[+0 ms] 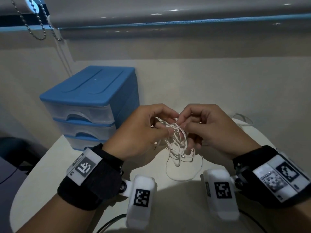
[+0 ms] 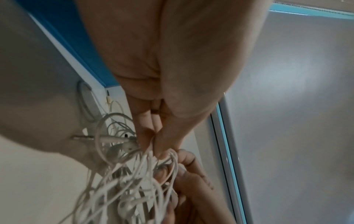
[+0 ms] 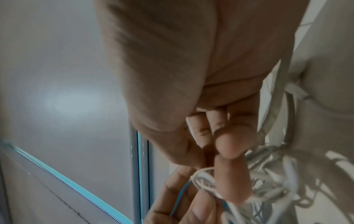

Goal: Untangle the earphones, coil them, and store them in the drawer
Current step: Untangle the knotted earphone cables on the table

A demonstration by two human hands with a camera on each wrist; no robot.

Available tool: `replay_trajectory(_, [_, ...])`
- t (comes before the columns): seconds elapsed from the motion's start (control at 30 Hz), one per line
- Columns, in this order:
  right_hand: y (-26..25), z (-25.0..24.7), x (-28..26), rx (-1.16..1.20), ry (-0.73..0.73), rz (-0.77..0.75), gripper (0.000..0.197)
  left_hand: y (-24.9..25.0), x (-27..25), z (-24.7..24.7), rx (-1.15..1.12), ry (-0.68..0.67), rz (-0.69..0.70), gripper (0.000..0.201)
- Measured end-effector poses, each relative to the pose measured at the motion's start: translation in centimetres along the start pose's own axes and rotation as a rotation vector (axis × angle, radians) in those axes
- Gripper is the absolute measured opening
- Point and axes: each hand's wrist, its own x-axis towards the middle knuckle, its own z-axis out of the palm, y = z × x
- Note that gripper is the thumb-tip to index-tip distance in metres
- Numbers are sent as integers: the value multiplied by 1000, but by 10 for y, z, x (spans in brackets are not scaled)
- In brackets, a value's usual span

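One tangled white earphones (image 1: 175, 140) bundle, held above table (image 1: 168, 199), loops hanging downward. Pinched by left hand (image 1: 139, 132) and right hand (image 1: 213, 128). One blue drawer unit (image 1: 90, 105) nearby left, three drawers closed.

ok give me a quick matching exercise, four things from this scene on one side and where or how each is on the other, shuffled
Things:
1. earphones
2. drawer unit
3. left hand
4. bead chain

States:
a. hangs at the upper left
b. stands on the table, drawers closed
c. white, tangled, held above the table
d. pinches the cords from the left side

Pairs: 1-c, 2-b, 3-d, 4-a
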Motion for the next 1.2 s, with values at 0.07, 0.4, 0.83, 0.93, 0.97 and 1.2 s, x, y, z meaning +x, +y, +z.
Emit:
replay_trajectory(0.07, [1,-2,2,-37,-4,-17,17,-1,0,0,-15,0,-13,28])
replay_trajectory(0.4, [8,-9,4,-183,39,-144,10,3,1,1,-36,-11,-5,15])
replay_trajectory(0.83, [6,-16,9,44,431,-198,18,0,0,1,124,-45,-28,9])
replay_trajectory(0.93, [5,-14,7,88,312,-188,13,2,0,1,74,-30,13,16])
replay_trajectory(0.97, [4,-13,6,91,238,-187,12,2,0,1,50,-30,35,16])
replay_trajectory(1.2, [-2,-9,4,106,183,-185,14,3,2,4,-115,-35,86,15])
